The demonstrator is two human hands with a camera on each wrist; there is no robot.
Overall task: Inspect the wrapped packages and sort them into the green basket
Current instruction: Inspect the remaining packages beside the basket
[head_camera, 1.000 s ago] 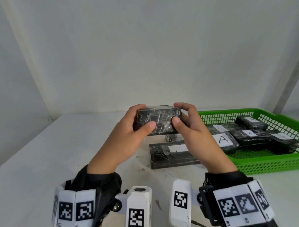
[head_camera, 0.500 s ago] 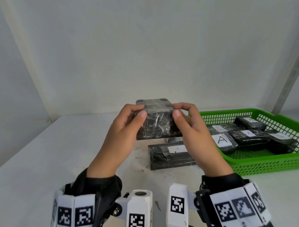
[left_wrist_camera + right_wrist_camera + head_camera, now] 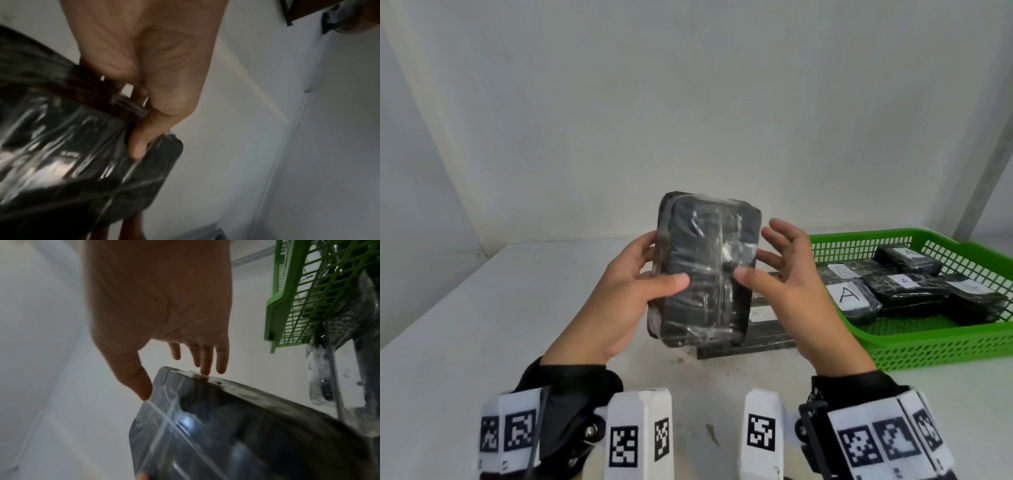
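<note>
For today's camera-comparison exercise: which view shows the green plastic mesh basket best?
The head view: the green plastic mesh basket appears nearly whole, on the white table, holding labelled black wrapped packages. The right wrist view catches only one blurred corner. The left wrist view shows none of it.

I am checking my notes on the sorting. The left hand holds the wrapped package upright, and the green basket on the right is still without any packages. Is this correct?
Not quite. The left hand does hold the package upright, but the basket on the right is not without packages: the head view shows several wrapped ones lying inside, some with white labels marked A.
</note>
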